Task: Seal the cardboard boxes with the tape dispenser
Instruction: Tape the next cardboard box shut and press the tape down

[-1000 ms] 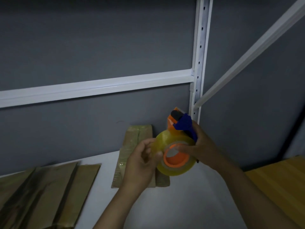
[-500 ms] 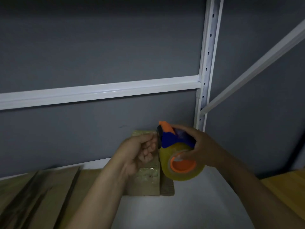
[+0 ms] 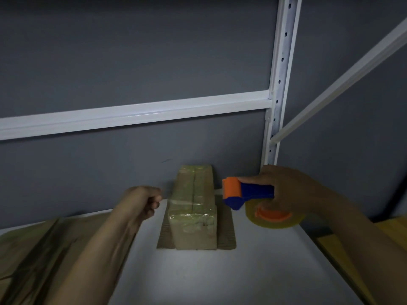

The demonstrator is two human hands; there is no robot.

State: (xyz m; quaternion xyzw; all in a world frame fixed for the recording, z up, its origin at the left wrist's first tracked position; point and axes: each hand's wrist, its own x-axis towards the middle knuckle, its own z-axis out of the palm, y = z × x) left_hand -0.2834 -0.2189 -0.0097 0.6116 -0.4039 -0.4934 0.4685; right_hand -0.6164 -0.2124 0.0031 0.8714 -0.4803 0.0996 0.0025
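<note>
Fingers of your right hand (image 3: 293,190) wrap the tape dispenser (image 3: 253,192); those of your left hand (image 3: 138,203) pinch the tape end (image 3: 164,200) (strip stretched across), cardboard box (image 3: 193,219) between them.

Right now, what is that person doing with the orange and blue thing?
A person is getting ready to tape a box. Their right hand grips the tape dispenser. Their left hand pinches the end of the clear tape, which looks stretched between the two hands over the cardboard box. The box sits on a flat cardboard piece on the white shelf and already looks shiny with tape. I cannot tell whether the new strip touches it yet.
</note>
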